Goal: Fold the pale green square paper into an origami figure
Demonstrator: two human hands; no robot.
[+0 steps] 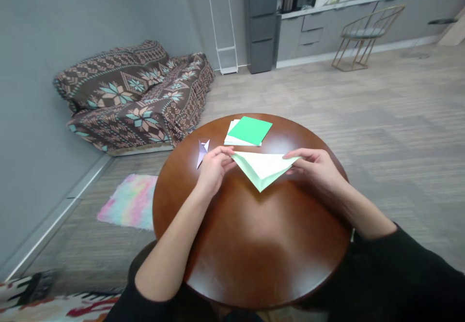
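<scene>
A light green sheet of paper, creased into a triangle with its point toward me, is held a little above the round brown table. My left hand pinches its left corner, and my right hand grips the right corner between thumb and fingers. The sheet's two layers stand slightly apart along the lower edges. Beyond it lies a stack of square papers with a bright green sheet on top of white ones. A small folded purple paper piece rests just beyond my left hand.
A sofa under a patterned cover stands at the back left, with a fluffy pastel rug on the floor nearer me. A gold-framed chair is by the kitchen counter at the back right.
</scene>
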